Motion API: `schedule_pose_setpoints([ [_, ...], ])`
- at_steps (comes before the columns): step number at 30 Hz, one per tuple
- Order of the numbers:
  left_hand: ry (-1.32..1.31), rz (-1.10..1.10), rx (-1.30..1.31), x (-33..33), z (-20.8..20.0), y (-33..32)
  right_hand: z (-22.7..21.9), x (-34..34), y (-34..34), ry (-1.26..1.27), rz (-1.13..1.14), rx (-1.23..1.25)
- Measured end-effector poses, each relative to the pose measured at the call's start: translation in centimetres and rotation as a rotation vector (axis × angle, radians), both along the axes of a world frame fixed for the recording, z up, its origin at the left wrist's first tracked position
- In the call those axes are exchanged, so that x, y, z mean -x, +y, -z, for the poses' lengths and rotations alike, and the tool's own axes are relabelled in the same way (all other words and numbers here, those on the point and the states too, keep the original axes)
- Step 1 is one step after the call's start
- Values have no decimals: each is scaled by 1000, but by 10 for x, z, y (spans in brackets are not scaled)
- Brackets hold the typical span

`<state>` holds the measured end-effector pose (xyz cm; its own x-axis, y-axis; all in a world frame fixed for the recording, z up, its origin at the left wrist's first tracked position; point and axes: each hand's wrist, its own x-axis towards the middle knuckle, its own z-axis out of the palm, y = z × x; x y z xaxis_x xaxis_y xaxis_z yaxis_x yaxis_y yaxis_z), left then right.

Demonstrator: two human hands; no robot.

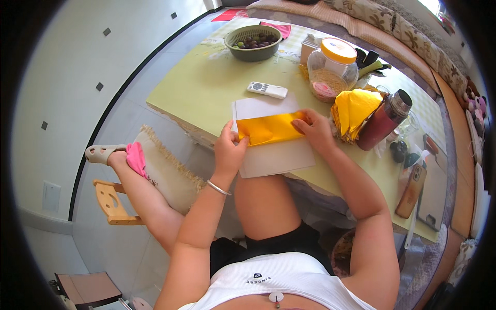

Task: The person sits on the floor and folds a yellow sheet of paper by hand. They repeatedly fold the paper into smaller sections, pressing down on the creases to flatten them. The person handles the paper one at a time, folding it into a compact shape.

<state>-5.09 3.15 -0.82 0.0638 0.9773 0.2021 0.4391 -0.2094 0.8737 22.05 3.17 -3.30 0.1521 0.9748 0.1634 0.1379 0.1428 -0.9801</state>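
Tabletop [206, 88]: we work at its near edge, close to our lap.
White sheet [274, 155]: a backing under the fold, overhanging the edge.
Gold paper [269, 128]: lies flat across the white sheet.
Left hand [230, 147]: fingers pinch its left end.
Right hand [315, 129]: fingers spread flat, pressing its right end.

The shiny gold foil sheet [269, 128] lies flat and lengthwise on the white paper sheet [274, 155], which overhangs the table edge [206, 88]; my fingers press both its ends.
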Motion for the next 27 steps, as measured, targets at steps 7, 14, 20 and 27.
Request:
schedule_pose_setpoints([
  [7,176,-143,-163,-2,8,5,-35,5,-20,-276,100,16],
  [14,337,-148,-365,-1,14,14,-25,3,-11,-387,4,-80],
  [20,286,-126,-422,5,18,19,-15,1,-6,-471,55,-166],
  [27,378,-153,-516,2,15,18,-23,4,-9,-643,110,-174],
])
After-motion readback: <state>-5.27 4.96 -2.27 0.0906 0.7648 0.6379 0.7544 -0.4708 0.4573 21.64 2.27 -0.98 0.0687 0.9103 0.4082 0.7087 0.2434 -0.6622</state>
